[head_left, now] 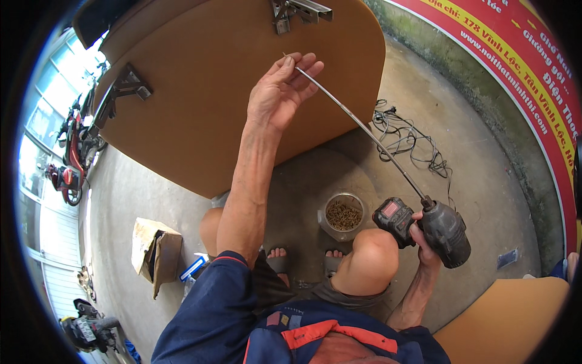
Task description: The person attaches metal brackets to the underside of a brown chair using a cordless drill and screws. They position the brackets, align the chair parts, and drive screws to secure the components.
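My right hand (426, 242) is wrapped round the grip of a black cordless driver (445, 235), its battery pack (394, 217) turned to the left. From its chuck a long thin driver bit (370, 131) runs up and left to my raised left hand (277, 97). There the thumb and forefinger pinch a small thin screw (284, 55), mostly hidden by the fingertips; the other fingers are loosely bent beside the bit's tip. Behind that hand stands a large tan panel (200, 103) with metal brackets (300, 11) fixed on its face.
A clear tub (320, 221) of screws stands on the floor before my feet. Left of me lie an opened cardboard box (163, 252) and a blue-white packet (193, 269). A black cable (418, 142) lies tangled at the right. Another tan panel (503, 315) is at lower right.
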Demonstrator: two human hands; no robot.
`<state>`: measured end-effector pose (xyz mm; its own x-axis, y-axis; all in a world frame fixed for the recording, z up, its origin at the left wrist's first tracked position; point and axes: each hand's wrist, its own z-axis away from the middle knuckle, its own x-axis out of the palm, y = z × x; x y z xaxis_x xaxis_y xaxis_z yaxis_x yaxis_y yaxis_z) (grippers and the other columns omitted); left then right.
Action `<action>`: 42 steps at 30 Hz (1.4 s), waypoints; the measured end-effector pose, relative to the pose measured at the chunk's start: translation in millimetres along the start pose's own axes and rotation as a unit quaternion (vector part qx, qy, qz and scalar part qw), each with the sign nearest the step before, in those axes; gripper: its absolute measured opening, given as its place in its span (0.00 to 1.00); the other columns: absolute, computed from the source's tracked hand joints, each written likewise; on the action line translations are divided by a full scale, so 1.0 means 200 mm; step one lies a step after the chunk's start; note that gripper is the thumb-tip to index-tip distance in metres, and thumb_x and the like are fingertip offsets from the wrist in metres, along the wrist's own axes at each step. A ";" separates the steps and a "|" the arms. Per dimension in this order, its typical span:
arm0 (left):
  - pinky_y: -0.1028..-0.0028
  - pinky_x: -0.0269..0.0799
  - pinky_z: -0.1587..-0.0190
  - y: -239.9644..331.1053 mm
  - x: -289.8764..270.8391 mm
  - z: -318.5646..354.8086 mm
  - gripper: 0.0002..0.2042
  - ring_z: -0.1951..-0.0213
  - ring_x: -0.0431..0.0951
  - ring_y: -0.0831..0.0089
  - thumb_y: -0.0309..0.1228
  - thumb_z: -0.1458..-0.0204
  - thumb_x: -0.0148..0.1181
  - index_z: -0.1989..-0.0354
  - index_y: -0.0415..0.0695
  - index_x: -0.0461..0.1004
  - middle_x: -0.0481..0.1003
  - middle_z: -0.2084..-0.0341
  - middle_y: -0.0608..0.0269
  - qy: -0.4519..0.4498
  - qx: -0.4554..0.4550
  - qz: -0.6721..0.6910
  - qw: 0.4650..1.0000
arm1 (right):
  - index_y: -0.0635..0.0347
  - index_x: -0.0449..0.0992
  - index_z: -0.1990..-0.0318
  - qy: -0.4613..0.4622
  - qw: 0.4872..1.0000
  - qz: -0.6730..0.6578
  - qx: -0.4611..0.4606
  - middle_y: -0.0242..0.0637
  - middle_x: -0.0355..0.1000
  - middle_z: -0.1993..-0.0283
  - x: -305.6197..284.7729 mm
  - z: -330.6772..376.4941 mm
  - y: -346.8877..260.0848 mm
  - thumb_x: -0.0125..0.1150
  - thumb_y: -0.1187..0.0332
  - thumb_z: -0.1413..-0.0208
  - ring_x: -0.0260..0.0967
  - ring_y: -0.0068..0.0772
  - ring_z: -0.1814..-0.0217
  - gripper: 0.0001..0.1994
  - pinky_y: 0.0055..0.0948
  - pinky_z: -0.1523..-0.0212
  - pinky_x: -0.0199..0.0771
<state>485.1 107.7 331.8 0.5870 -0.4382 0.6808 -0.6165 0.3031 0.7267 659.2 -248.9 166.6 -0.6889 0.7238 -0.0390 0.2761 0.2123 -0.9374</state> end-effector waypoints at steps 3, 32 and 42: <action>0.61 0.79 0.55 0.00 -0.01 -0.02 0.10 0.51 0.81 0.59 0.33 0.35 0.62 0.51 0.41 0.77 0.81 0.57 0.57 0.027 -0.038 0.093 0.995 | 0.61 0.79 0.54 -0.003 1.000 0.012 -0.004 0.25 0.70 0.69 0.02 -0.01 -0.02 0.69 0.77 0.48 0.64 0.18 0.72 0.13 0.21 0.71 0.61; 0.73 0.77 0.67 0.07 0.03 -0.35 0.09 0.61 0.80 0.62 0.28 0.34 0.60 0.54 0.32 0.75 0.79 0.60 0.50 -0.017 -0.048 0.120 0.991 | 0.60 0.79 0.45 -0.003 0.978 0.175 -0.111 0.34 0.80 0.51 0.18 -0.13 -0.05 0.72 0.76 0.43 0.75 0.29 0.49 0.18 0.35 0.44 0.75; 0.76 0.75 0.70 0.10 0.05 -0.61 0.07 0.60 0.81 0.60 0.22 0.37 0.61 0.54 0.33 0.75 0.79 0.61 0.52 0.063 -0.014 0.282 0.957 | 0.53 0.83 0.48 -0.001 0.985 0.110 -0.131 0.33 0.84 0.54 0.44 -0.36 -0.35 0.71 0.73 0.42 0.81 0.30 0.51 0.14 0.32 0.44 0.74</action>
<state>543.1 212.9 363.5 0.2242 -0.0929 0.9701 -0.8410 0.4845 0.2407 628.4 -153.2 254.4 -0.5943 0.7697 -0.2331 0.5826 0.2122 -0.7846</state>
